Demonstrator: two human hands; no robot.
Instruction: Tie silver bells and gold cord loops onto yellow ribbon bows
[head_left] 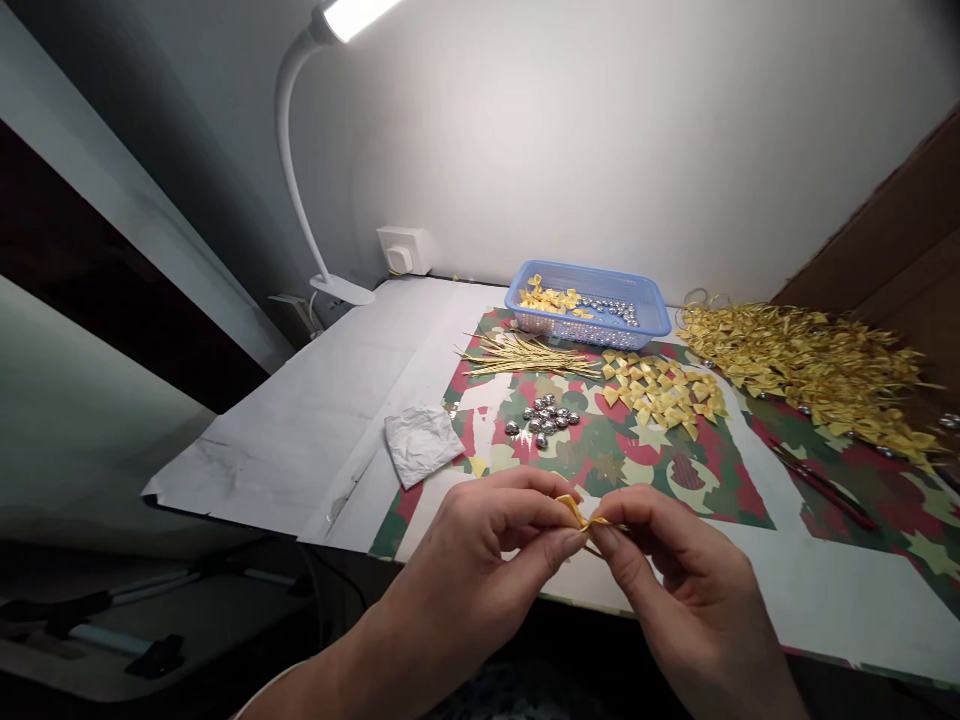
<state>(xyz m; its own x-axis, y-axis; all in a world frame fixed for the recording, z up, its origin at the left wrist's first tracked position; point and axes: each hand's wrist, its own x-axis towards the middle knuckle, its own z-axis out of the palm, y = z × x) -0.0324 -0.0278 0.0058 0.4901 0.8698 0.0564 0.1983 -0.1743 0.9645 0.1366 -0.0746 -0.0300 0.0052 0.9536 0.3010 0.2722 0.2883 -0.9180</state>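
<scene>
Above the table's front edge, my left hand (499, 545) pinches a small yellow ribbon bow (574, 508) between thumb and fingertips. My right hand (675, 575) is closed from the other side, its thumb and forefinger pressed together at the bow's middle. A thin strand like a gold twist tie shows just under the fingertips; its ends are hidden. Beyond the hands lie a cluster of silver bells or beads (546, 420), a bundle of gold twist ties (529, 356) and a spread of loose yellow bows (660, 390).
A blue plastic basket (592, 340) with bows and silver balls stands against the wall. Right of it is a large heap of gold tied bows (810, 365). Red-handled pliers or tweezers (825, 488) lie at the right. At the left are a folded tissue (422, 445) and a lamp (289, 150).
</scene>
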